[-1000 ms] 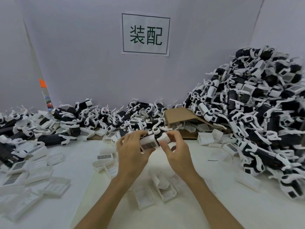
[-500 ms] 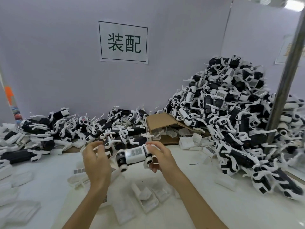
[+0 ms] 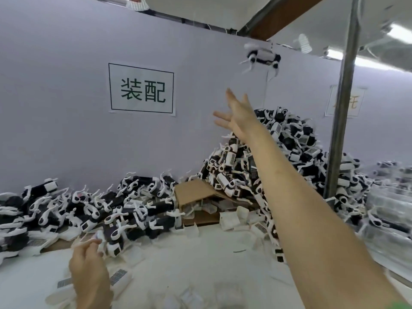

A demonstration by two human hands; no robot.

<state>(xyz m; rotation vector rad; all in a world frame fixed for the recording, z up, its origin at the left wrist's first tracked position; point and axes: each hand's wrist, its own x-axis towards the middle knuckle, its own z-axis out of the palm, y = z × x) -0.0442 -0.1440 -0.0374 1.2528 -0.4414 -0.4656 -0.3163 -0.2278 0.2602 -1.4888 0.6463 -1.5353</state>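
Observation:
A white and black toy robot dog is in mid-air high up near the wall top, above the tall pile of the same toys at the right. My right hand is stretched up and forward below it, fingers spread, holding nothing. My left hand hovers low at the left over the white table, fingers loosely curled, and looks empty, though its fingertips are blurred.
A lower heap of toy dogs runs along the wall at the left. A brown cardboard piece lies between the heaps. White barcode covers are scattered on the table. A metal pole stands at the right. A sign hangs on the wall.
Both hands held one toy dog low over the table; my right hand has swung up and let go, and the toy now flies toward the right pile. The view has tilted upward.

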